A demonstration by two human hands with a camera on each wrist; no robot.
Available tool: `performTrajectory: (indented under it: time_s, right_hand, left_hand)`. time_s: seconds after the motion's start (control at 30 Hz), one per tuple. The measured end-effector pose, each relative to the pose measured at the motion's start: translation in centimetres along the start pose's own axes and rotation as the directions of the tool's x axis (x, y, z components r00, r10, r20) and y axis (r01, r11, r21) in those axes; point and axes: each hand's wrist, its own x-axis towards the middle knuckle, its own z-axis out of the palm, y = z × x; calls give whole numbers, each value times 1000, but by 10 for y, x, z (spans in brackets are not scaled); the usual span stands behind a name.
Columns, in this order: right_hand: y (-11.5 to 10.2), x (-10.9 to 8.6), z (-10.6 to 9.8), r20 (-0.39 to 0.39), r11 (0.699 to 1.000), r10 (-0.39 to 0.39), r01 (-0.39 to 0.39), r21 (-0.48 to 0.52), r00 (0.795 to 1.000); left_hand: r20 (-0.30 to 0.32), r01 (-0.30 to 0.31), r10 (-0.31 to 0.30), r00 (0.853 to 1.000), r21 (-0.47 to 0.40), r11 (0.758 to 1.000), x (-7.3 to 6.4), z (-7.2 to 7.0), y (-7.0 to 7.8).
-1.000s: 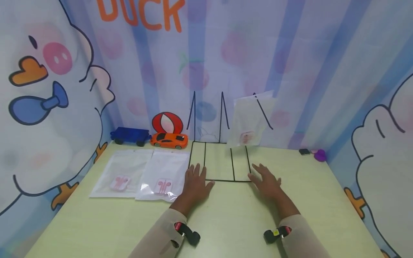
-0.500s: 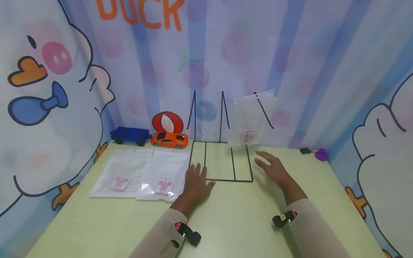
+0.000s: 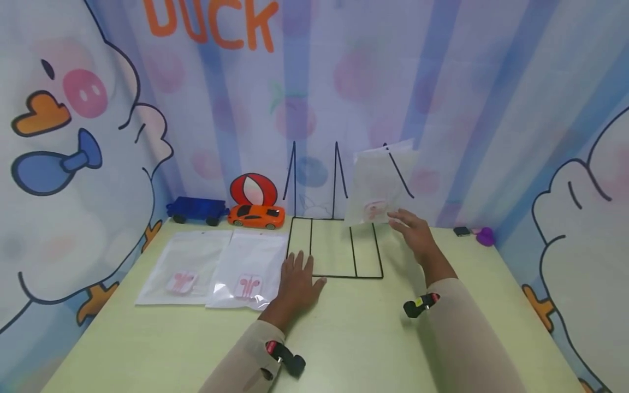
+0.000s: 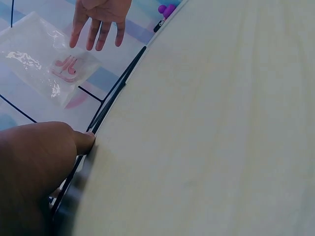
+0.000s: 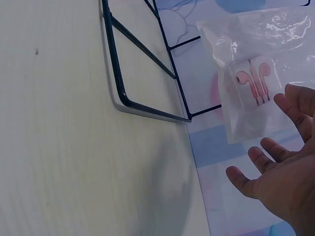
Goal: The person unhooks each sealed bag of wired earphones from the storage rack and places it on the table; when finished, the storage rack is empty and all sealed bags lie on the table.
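A black wire display rack (image 3: 368, 277) stands on the table with upright hooks at its back. From its rightmost hook hangs a white zip bag (image 3: 375, 174), its pink earphones (image 5: 256, 83) showing through the clear front. My right hand (image 3: 415, 234) is raised beside that bag's lower right edge, fingers spread and loosely bent, fingertips right at the edge. My left hand (image 3: 297, 286) rests at the rack's front left, fingers straight over the base; its thumb (image 4: 84, 141) lies by the front bar. Two similar bags, a left one (image 3: 189, 256) and a right one (image 3: 253, 245), lie flat beside it.
Along the back left stand a blue toy trailer (image 3: 196, 210) and an orange toy car (image 3: 256, 216). A small black object (image 3: 462, 231) and a purple one (image 3: 485, 236) sit at the back right. A printed curtain (image 3: 363, 82) closes off the back and sides.
My right hand has lifted off the rack's front right corner, moved right, then forward to the hanging bag's lower edge. The left hand and the bags have stayed in place.
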Motion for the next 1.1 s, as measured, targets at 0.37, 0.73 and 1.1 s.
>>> performTrajectory:
  time_s: [0.37,0.73,1.1]
  right_hand:
    - [8,18,-6,59,984,2,-12,178,998]
    - [17,11,19,14,957,-5,1,290,1000]
    - [10,13,26,-17,973,-7,11,231,1000]
  left_hand:
    - [1,8,-8,1000,1,1000,1,-2,1]
    - [3,7,-7,1000,13,1000,-2,2,0]
    - [-6,1,-1,1000,-3,1000,-1,-1,1]
